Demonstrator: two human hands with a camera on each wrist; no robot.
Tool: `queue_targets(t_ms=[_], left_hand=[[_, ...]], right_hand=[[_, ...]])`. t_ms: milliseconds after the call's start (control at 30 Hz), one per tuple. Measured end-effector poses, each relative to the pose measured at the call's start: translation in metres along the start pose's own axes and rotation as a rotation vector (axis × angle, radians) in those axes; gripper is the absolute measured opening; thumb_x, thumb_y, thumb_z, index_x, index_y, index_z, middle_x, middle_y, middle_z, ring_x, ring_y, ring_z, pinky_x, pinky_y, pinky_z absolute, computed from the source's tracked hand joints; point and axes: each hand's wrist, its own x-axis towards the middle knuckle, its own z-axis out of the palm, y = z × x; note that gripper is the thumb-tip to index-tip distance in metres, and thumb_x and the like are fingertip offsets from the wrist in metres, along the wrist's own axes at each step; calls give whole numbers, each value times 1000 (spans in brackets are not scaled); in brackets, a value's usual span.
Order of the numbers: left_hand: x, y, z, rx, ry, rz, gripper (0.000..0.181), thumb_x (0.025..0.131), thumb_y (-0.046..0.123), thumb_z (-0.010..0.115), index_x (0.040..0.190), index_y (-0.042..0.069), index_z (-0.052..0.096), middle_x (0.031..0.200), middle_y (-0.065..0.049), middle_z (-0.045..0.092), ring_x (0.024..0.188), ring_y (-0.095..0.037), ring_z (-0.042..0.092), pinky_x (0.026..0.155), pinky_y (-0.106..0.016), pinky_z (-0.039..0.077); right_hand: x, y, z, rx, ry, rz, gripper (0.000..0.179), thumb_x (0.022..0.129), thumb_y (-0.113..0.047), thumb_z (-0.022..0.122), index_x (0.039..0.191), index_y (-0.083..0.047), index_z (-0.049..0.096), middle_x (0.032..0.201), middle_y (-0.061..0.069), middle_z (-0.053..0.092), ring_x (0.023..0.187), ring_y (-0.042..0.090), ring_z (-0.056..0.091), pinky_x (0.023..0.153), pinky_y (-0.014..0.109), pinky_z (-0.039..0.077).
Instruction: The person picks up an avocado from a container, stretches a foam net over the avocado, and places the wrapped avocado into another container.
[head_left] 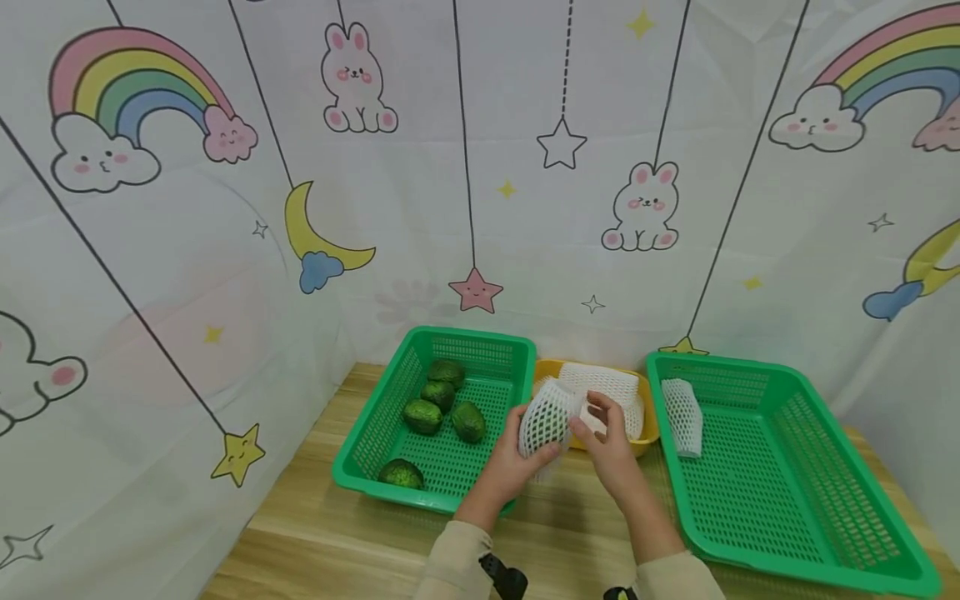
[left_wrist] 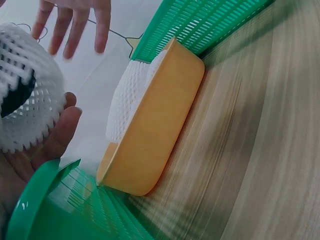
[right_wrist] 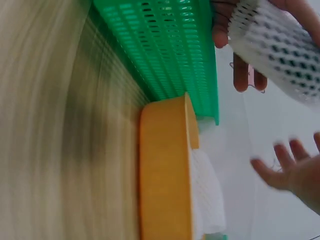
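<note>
My left hand (head_left: 517,457) holds a white foam net sleeve (head_left: 546,419) with a dark green avocado (left_wrist: 19,96) inside it. In the left wrist view the avocado shows through the sleeve's open end and mesh. My right hand (head_left: 613,446) is just to the right of the sleeve. Both wrist views show the right hand's fingers (right_wrist: 286,156) spread and apart from the net. Several bare avocados (head_left: 423,417) lie in the green basket (head_left: 352,454) on the left.
Between the two green baskets stands a yellow-orange basin (head_left: 647,442) of white foam sleeves (head_left: 600,381). The right green basket (head_left: 795,558) contains one white foam-sleeved item (head_left: 682,418) along its left wall. Behind the wooden table (head_left: 577,533) hangs a printed cloth (head_left: 525,233).
</note>
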Motion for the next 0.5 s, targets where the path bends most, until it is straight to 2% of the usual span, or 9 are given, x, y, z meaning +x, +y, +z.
queue_targets(t_ms=[100, 200, 400, 500], left_hand=[[-5, 14, -3, -2, -16, 40, 60, 95, 37, 51, 141, 6, 28, 119, -17, 52, 100, -25, 56, 82, -35, 48], [-6, 15, -5, 10, -34, 88, 59, 98, 40, 41, 140, 0, 29, 116, -20, 53, 100, -26, 57, 83, -33, 48], [-8, 17, -7, 111, -48, 162, 49, 102, 29, 29, 136, -6, 36, 124, -24, 47, 106, -34, 52, 89, -40, 44], [-7, 19, -7, 152, -49, 165, 44, 104, 20, 26, 135, -8, 38, 126, -24, 46, 110, -36, 49, 93, -43, 41]], right_hand=[[-5, 3, 2, 118, -116, 100, 61, 94, -17, 55, 142, -4, 19, 143, 20, 25, 130, 37, 25, 102, 52, 26], [-8, 7, 7, 161, -179, 150, 65, 91, -16, 59, 143, -7, 21, 143, 20, 28, 127, 35, 32, 101, 50, 30], [-8, 10, 14, 171, -146, 157, 67, 86, -14, 65, 141, -9, 27, 136, 19, 38, 121, 35, 41, 95, 45, 39], [-6, 5, 11, 159, -125, 169, 65, 87, -16, 65, 140, -8, 28, 132, 19, 44, 116, 30, 46, 94, 43, 40]])
